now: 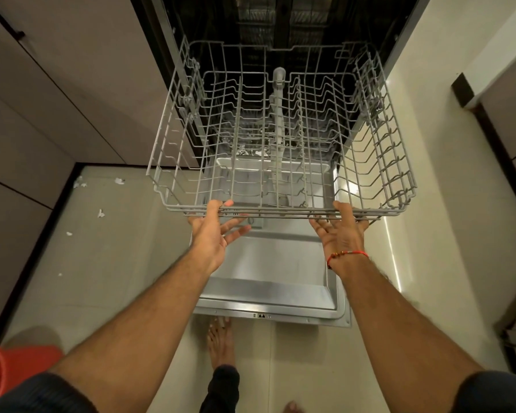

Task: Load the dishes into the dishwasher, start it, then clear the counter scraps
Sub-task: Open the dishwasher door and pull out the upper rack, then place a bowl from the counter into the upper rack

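The dishwasher [283, 19] stands open, its steel door [268, 272] folded down flat toward me. A grey wire upper rack [379, 138] is pulled far out over the door and holds no dishes. My left hand [213, 231] is at the rack's front rail on the left, thumb on top of the wire and fingers spread straight beneath it. My right hand [340, 231], with a red thread on the wrist, meets the same rail on the right, thumb over the wire and fingers extended under it. No dishes are in view.
Pale cabinet fronts [57, 93] run along the left, a light wall [447, 114] on the right. Small white scraps [101, 213] lie on the tiled floor at left. A red bucket [12, 368] sits bottom left. My bare foot [221, 344] stands before the door's edge.
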Tool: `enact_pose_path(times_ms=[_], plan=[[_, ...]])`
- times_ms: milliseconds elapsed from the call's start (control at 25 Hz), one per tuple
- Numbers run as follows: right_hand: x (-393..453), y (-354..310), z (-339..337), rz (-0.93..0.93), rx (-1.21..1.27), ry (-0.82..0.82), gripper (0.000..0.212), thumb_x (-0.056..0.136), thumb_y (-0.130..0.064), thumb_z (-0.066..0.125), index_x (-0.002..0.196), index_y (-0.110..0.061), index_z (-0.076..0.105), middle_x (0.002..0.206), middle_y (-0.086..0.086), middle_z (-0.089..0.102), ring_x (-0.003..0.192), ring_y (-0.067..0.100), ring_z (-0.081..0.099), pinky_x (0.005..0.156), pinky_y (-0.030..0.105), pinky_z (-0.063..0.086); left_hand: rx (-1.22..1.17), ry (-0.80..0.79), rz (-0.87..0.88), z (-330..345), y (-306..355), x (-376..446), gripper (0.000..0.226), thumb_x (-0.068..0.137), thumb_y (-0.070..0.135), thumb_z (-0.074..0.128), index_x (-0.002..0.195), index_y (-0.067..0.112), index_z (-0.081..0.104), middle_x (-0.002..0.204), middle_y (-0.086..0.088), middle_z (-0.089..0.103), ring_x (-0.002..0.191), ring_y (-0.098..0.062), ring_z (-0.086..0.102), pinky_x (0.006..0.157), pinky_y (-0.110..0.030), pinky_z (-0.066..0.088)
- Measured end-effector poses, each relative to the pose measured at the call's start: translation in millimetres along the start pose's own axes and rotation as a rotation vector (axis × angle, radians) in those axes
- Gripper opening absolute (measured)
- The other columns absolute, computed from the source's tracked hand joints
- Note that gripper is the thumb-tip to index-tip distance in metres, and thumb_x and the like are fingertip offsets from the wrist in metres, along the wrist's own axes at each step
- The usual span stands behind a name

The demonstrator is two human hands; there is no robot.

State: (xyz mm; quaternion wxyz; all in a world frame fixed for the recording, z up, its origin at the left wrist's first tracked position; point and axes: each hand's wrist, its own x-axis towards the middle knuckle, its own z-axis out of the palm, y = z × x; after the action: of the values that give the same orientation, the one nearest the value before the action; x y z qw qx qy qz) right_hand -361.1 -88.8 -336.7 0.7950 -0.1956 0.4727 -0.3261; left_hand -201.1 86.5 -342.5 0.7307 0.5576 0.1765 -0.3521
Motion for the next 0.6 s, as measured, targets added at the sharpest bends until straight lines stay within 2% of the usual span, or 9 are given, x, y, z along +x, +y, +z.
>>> enact_pose_path(times_ms=[120,200,320,440,520,600], plan=[[3.7,2.3,-1.5,0.017,-0.038,0.003,0.085,0.088,-0.009,0.068,0.147,-0.035,0.012,0.139,0.024,0.046,0.108,0.039,0.062,0.096,0.054,0.052,0.025,-0.028,-0.010,-1.3,-0.9,4.0,0.059,0.094,0.022,0.066,0.142,0.002,0.038,0.127,-0.016,0.066,0.092,-0.035,0.076,0.062,-0.043,0.062],[2.7,3.0,-4.1,0.036,-0.044,-0.009,0.093,0.088,-0.014,0.071,0.149,-0.041,0.007,0.144,0.018,0.042,0.116,0.039,0.058,0.098,0.052,0.051,0.016,-0.032,-0.031,-0.7,0.7,4.4,0.062,0.094,0.028,0.069,0.143,0.011,0.034,0.131,-0.013,0.064,0.093,-0.035,0.076,0.066,-0.048,0.062],[-16.0,-5.3,-7.8,0.092,-0.074,-0.050,0.102,0.084,-0.030,0.077,0.152,-0.044,0.001,0.154,0.010,0.032,0.126,0.039,0.051,0.103,0.057,0.046,0.098,-0.006,-0.076,-6.2,13.4,-16.0,0.096,0.080,0.057,0.076,0.153,0.024,0.023,0.146,-0.009,0.047,0.102,-0.029,0.074,0.075,-0.052,0.063],[-52.4,-13.4,-10.8,0.153,-0.213,0.077,0.087,0.087,-0.035,0.074,0.150,-0.039,0.014,0.153,0.012,0.031,0.122,0.037,0.051,0.100,0.055,0.049,0.313,0.065,-0.085,-19.2,33.5,-55.3,0.124,0.069,0.074,0.072,0.161,0.025,0.005,0.158,-0.002,0.032,0.122,-0.026,0.060,0.082,-0.049,0.063],[-94.0,-18.2,-8.2,0.206,-0.459,0.138,0.061,0.093,-0.028,0.068,0.140,-0.031,0.030,0.147,0.015,0.039,0.119,0.039,0.054,0.096,0.052,0.052,0.431,0.094,-0.027,-30.9,48.1,-95.5,0.122,0.077,0.074,0.067,0.160,0.027,-0.010,0.161,-0.003,0.028,0.132,-0.027,0.052,0.086,-0.045,0.062],[-137.3,-25.0,2.3,0.217,-0.610,0.083,0.038,0.096,-0.023,0.062,0.129,-0.019,0.042,0.139,0.017,0.048,0.114,0.039,0.059,0.094,0.050,0.054,0.525,0.097,0.020,-42.5,71.5,-142.6,0.113,0.082,0.071,0.064,0.160,0.032,-0.006,0.164,-0.005,0.025,0.136,-0.030,0.048,0.082,-0.043,0.062]])
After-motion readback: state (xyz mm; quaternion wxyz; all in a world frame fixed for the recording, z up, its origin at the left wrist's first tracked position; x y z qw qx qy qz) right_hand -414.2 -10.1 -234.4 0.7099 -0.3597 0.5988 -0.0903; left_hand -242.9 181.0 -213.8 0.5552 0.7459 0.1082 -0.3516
